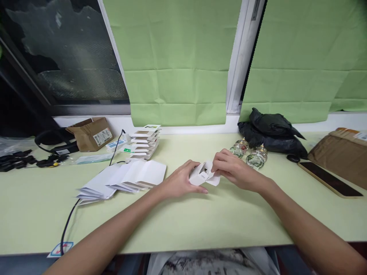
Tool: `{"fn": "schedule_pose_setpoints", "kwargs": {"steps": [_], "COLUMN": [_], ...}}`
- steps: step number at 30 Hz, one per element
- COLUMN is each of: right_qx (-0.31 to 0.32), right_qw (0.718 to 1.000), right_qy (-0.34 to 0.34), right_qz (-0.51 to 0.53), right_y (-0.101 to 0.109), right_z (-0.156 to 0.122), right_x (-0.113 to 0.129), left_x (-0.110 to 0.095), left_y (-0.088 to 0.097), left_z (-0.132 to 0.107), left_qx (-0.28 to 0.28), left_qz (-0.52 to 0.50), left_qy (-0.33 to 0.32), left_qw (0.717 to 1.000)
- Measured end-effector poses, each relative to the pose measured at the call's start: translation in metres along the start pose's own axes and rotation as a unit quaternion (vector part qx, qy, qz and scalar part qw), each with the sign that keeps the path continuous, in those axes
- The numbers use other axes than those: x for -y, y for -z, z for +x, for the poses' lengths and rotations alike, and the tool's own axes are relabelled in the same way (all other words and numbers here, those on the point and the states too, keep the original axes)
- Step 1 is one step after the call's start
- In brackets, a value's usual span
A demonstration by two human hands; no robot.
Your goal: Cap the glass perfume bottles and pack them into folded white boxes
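Both hands, left hand (179,183) & right hand (233,172), grip 1 small white carton (203,175) w/ fingers closed on it, above desk (183,221).

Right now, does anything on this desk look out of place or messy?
Nothing spilled or broken. The flat white cartons lie in a loose fan, not a stack, and a black cable runs from under them over the front edge of the table.

The left hand (179,183) and the right hand (236,172) hide part of the small white carton (202,176). The right edge cuts off the brown parcel (341,152); its label is unreadable.
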State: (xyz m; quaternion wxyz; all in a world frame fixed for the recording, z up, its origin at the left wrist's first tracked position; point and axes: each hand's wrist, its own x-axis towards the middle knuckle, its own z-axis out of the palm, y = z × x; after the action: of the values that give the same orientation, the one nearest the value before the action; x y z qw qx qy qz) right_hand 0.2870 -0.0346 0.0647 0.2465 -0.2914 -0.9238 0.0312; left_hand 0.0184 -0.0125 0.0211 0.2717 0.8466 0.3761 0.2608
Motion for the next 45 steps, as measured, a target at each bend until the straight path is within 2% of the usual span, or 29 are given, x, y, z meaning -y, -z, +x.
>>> {"fn": "schedule_pose_setpoints", "kwargs": {"steps": [5, 11, 16, 24, 28, 30, 31, 33, 34, 36, 37, 39, 42, 45], "right_qx": [0.004, 0.033, 0.073, 0.056, 0.073, 0.072, 0.063, 0.026, -0.003, -0.061, -0.083, -0.080, -0.025, 0.012], "right_qw": [1.000, 0.997, 0.994, 0.994, 0.989, 0.989, 0.989, 0.991, 0.991, 0.990, 0.988, 0.982, 0.977, 0.973], "right_qy": [-0.020, -0.027, -0.042, -0.098, -0.128, -0.130, -0.130, -0.131, -0.129, -0.112, -0.103, -0.102, -0.142, -0.196], "right_qz": [-0.002, -0.065, -0.068, -0.013, 0.007, 0.005, -0.003, -0.030, -0.042, -0.062, -0.085, -0.141, -0.154, -0.118], "right_y": [0.002, -0.018, -0.028, -0.029, -0.018, -0.012, -0.010, -0.007, -0.007, -0.006, -0.006, -0.006, -0.005, -0.005], "right_z": [-0.015, -0.063, -0.091, -0.101, -0.094, -0.087, -0.081, -0.066, -0.057, -0.036, -0.026, -0.008, 0.006, 0.003], "right_x": [-0.008, -0.011, -0.009, -0.021, -0.019, -0.018, -0.017, -0.014, -0.012, -0.004, 0.000, 0.007, 0.006, -0.009], "left_x": [0.000, 0.006, 0.010, 0.008, 0.012, 0.015, 0.017, 0.017, 0.016, 0.011, 0.008, 0.003, 0.002, 0.005], "left_y": [0.012, 0.010, 0.012, 0.032, 0.050, 0.056, 0.057, 0.053, 0.049, 0.039, 0.033, 0.024, 0.016, 0.014], "left_z": [-0.001, -0.001, -0.003, -0.008, -0.007, -0.006, -0.006, -0.004, -0.003, 0.000, 0.001, 0.004, 0.008, 0.011], "left_qx": [0.015, 0.057, 0.074, 0.049, 0.004, -0.049, -0.083, -0.130, -0.132, -0.092, -0.075, -0.082, -0.140, -0.167], "left_qz": [0.092, 0.184, 0.211, 0.229, 0.232, 0.177, 0.119, -0.068, -0.183, -0.395, -0.466, -0.530, -0.530, -0.547], "left_qy": [-0.002, -0.035, -0.081, -0.064, -0.037, -0.008, 0.012, 0.063, 0.090, 0.128, 0.134, 0.134, 0.152, 0.172], "left_qw": [0.996, 0.981, 0.971, 0.970, 0.972, 0.983, 0.989, 0.987, 0.970, 0.905, 0.872, 0.833, 0.822, 0.802]}}
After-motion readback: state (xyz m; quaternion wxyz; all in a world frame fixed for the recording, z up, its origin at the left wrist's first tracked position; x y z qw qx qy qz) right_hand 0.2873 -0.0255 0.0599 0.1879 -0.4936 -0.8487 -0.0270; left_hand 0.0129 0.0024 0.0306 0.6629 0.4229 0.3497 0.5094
